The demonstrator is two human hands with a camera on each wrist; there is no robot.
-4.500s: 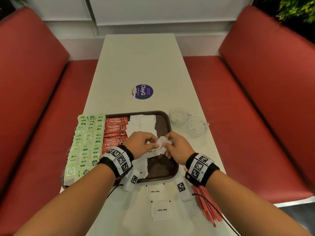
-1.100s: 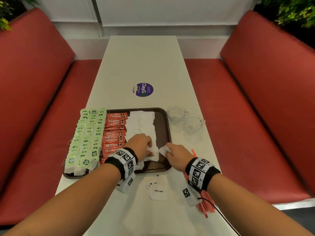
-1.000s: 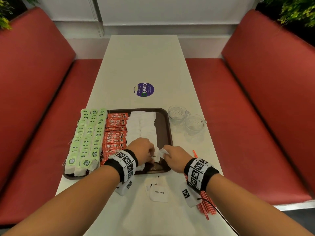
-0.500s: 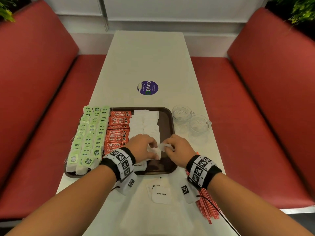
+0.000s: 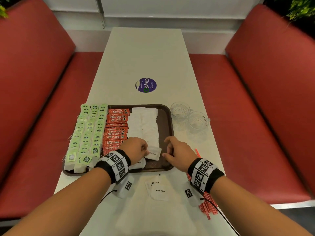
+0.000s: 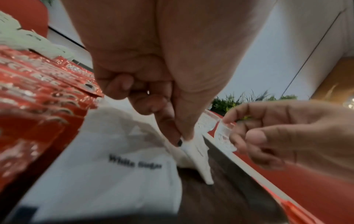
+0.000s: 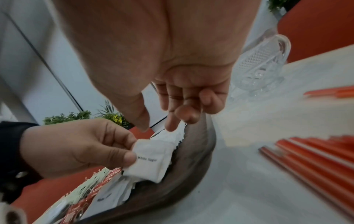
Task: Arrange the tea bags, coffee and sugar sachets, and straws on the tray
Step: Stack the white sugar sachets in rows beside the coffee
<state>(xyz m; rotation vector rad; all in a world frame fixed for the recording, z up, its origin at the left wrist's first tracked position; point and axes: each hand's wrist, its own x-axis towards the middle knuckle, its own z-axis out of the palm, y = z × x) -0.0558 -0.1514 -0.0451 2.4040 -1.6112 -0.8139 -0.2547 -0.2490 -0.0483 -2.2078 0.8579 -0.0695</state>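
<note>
A brown tray (image 5: 167, 116) holds rows of green tea bags (image 5: 88, 132), red coffee sachets (image 5: 115, 130) and white sugar sachets (image 5: 144, 126). My left hand (image 5: 147, 151) pinches one white sugar sachet (image 5: 154, 153) by its edge, low over the tray's near end, just past the sugar rows. The wrist views show the same pinch (image 6: 182, 139) on that sachet (image 7: 149, 160). My right hand (image 5: 165, 148) hovers just right of it, fingers loosely curled and holding nothing (image 7: 157, 128). Red straws (image 5: 207, 205) lie on the table under my right wrist.
Loose sugar sachets (image 5: 159, 190) lie on the white table in front of the tray. Two glass cups (image 5: 180, 110) (image 5: 197, 121) stand right of the tray. A purple sticker (image 5: 146, 85) marks the table's middle. Red benches flank both sides.
Half a second ago both hands met on the sachet. The right hand has since let go and drawn slightly right, while the left keeps the sachet over the tray's near end.
</note>
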